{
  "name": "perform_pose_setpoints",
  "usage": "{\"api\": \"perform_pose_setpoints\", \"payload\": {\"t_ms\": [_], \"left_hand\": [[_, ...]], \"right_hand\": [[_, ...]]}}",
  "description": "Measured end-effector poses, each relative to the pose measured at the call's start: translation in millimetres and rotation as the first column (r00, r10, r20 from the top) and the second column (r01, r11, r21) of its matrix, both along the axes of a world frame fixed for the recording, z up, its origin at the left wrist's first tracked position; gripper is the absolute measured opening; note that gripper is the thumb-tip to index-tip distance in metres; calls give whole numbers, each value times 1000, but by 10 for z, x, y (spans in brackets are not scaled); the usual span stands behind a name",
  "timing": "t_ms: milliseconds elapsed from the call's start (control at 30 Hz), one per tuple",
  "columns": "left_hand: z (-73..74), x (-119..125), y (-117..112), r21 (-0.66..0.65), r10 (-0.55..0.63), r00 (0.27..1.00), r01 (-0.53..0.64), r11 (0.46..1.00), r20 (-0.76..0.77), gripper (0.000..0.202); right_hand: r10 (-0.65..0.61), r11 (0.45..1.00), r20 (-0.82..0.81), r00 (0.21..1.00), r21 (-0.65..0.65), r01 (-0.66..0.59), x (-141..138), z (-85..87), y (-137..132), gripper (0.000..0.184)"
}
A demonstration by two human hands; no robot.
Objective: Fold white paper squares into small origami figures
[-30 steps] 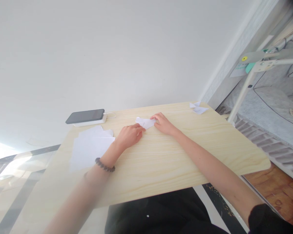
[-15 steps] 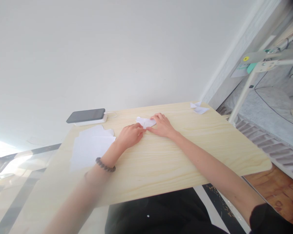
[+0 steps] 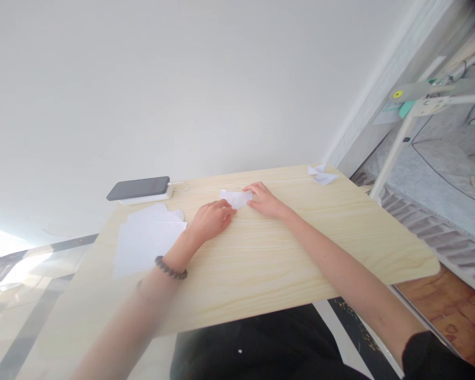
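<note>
A small folded piece of white paper (image 3: 238, 198) lies near the far side of the light wood table. My left hand (image 3: 214, 219), with a dark beaded bracelet at the wrist, has its fingers closed on the paper's near left part and covers some of it. At the paper's right end is my right hand (image 3: 266, 201), thumb and fingertips gripping the edge from the near and far sides. The undersides of the fingers are hidden.
Loose white sheets (image 3: 150, 245) lie to the left of my left arm. Behind them a dark phone (image 3: 138, 188) rests on a white block with a cable. Folded white paper shapes (image 3: 323, 176) sit at the far right corner, and a white metal frame (image 3: 396, 148) stands beyond the table (image 3: 301, 264).
My right hand has shifted slightly right, its thumb moving from the paper's near edge to its right end. My left hand stays in place.
</note>
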State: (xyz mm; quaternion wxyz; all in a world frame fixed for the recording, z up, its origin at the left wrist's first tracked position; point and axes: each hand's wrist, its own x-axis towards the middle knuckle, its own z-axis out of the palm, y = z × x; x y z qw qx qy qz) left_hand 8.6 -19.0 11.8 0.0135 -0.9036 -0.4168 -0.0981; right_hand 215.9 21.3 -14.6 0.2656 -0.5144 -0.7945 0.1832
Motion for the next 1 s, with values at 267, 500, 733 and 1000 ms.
{"api": "perform_pose_setpoints", "payload": {"t_ms": [267,500,733,1000], "left_hand": [[-11,-16,1,19,-25,999,24,1000,21,29],[-21,-37,7,25,-36,999,35,999,39,28],[-26,-40,12,26,-26,998,25,999,58,29],[-35,-44,19,33,-54,997,52,998,53,30]], "right_hand": [[-55,995,124,991,93,44,-55,-39,-30,36],[-78,991,192,978,126,55,-90,-39,-57,43],[-94,989,202,975,135,67,-105,-35,-69,48],[-126,985,213,969,147,95,-133,-49,-72,55]]}}
